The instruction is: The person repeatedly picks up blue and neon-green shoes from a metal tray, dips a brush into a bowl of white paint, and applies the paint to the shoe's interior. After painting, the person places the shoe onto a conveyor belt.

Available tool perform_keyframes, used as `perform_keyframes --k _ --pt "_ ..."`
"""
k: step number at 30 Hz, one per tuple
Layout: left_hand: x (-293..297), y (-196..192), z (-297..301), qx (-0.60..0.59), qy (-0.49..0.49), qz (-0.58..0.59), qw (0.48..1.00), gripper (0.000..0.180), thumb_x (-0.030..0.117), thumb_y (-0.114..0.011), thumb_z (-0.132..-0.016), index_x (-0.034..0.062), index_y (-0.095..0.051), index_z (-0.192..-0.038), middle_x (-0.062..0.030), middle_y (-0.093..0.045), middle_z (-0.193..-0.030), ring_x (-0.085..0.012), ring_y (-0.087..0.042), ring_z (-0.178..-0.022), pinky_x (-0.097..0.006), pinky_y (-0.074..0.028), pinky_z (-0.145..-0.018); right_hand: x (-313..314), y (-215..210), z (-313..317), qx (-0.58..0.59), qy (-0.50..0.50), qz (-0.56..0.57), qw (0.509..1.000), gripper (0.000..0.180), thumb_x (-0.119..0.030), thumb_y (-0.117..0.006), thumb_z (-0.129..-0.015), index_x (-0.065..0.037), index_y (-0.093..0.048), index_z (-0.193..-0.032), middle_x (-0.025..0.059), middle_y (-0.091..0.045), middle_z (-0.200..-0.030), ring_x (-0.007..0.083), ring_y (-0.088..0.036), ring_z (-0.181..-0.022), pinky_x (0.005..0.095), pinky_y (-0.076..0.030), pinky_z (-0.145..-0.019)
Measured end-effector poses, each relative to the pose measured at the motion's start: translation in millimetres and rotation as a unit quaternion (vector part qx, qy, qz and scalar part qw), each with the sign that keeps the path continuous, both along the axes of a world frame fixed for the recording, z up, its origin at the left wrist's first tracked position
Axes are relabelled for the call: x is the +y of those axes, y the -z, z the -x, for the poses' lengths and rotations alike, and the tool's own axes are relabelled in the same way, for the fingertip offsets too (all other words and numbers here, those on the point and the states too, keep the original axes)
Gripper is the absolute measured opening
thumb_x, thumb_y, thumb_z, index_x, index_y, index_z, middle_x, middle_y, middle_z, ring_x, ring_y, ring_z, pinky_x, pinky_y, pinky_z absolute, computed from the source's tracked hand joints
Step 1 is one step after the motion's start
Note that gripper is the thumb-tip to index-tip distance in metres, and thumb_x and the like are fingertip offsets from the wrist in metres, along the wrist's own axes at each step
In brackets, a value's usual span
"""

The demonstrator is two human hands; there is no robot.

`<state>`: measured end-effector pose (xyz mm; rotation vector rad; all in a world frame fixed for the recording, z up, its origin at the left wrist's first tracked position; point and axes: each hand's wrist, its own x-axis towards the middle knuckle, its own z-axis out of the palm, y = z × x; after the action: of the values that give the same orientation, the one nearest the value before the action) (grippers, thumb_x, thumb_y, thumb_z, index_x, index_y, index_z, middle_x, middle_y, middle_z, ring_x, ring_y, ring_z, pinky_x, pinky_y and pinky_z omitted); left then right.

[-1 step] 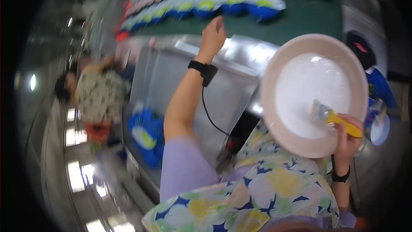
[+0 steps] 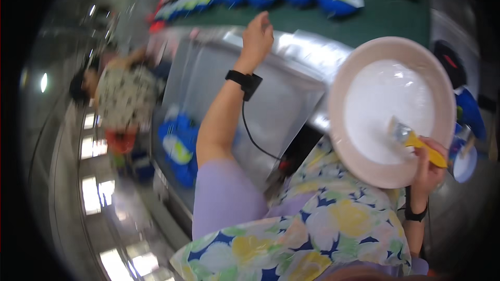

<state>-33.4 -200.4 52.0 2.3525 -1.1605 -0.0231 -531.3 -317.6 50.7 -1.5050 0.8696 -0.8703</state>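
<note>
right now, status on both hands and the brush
Right hand gripping yellow-handled brush, bristles over white contents of pale pink basin. Left hand raised, no object visible in it. Black cable hanging from left wristband.

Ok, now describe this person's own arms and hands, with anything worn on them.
The left hand and right hand wear no gloves. The left wrist strap is black and carries a dark box with a thin dark cable. The right wrist strap is black too. The left sleeve is short, plain lilac; the bit of right sleeve in view is also lilac.
</note>
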Motion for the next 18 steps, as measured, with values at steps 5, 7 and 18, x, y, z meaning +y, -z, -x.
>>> perform_keyframes --k 5,7,18 --pt "321.4 -89.0 -10.6 -0.250 -0.215 -0.049 0.943 0.054 0.018 -0.066 -0.082 -0.0008 -0.051 -0.130 -0.0262 -0.058 -0.119 -0.0402 -0.053 -0.113 -0.046 -0.043 -0.095 -6.5 -14.9 3.4 0.030 -0.030 0.042 0.998 0.022 -0.012 -0.058 -0.098 0.004 -0.058 -0.113 0.0155 -0.066 -0.112 0.0161 -0.064 -0.087 0.0270 -0.052 -0.080" --pt "434.3 -113.9 20.5 -0.297 -0.509 -0.187 0.786 0.077 0.039 -0.073 -0.076 0.0029 -0.045 -0.138 -0.0268 -0.052 -0.130 -0.0426 -0.047 -0.123 -0.049 -0.038 -0.104 16.0 -22.0 -10.3 0.042 -0.025 0.054 0.997 0.024 -0.016 -0.058 -0.099 0.004 -0.059 -0.113 0.0142 -0.067 -0.112 0.0153 -0.064 -0.087 0.0266 -0.052 -0.081" --pt "484.2 -2.3 50.4 0.192 -0.692 0.246 0.651 0.088 0.056 -0.070 -0.079 0.0170 -0.033 -0.148 -0.0230 -0.033 -0.147 -0.0424 -0.031 -0.133 -0.059 -0.034 -0.104 12.8 -17.1 -15.5 0.038 -0.028 0.082 0.996 0.022 -0.015 -0.058 -0.099 0.003 -0.061 -0.111 0.0120 -0.067 -0.109 0.0133 -0.064 -0.087 0.0253 -0.051 -0.081"
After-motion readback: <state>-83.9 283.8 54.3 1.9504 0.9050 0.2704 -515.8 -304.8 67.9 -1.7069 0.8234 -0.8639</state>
